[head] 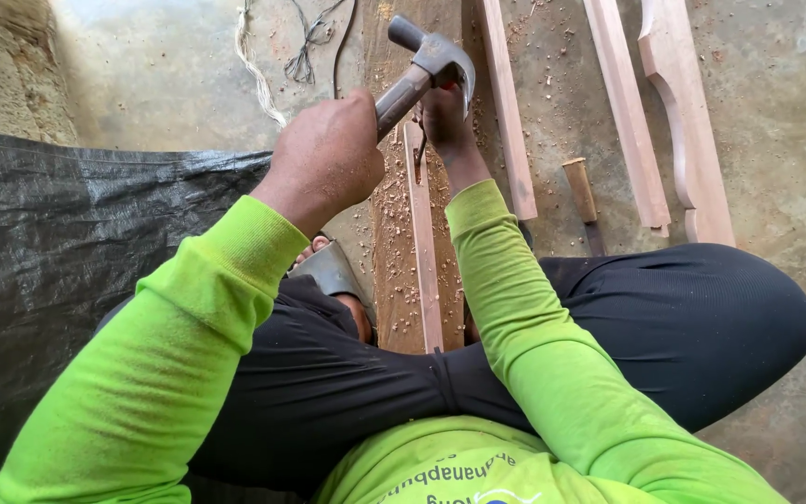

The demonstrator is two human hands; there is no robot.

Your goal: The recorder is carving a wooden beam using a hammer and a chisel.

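My left hand (326, 157) grips the handle of a metal claw hammer (433, 54), whose head is raised above the work. Just under the hammer head, my right hand (444, 116) holds a thin dark tool (419, 154), probably a chisel, upright against a narrow wooden strip (424, 261). The strip lies lengthwise on a wider plank (390, 233) scattered with wood chips, running between my legs. The tool's tip is too small to make out.
A wooden-handled chisel (581, 189) lies on the concrete floor to the right. Beyond it lie straight wooden slats (507, 107) (629, 117) and a curved-edged piece (687, 121). A black tarp (67, 261) covers the left. Cord (255, 61) lies at the top. My sandalled foot (328, 269) rests beside the plank.
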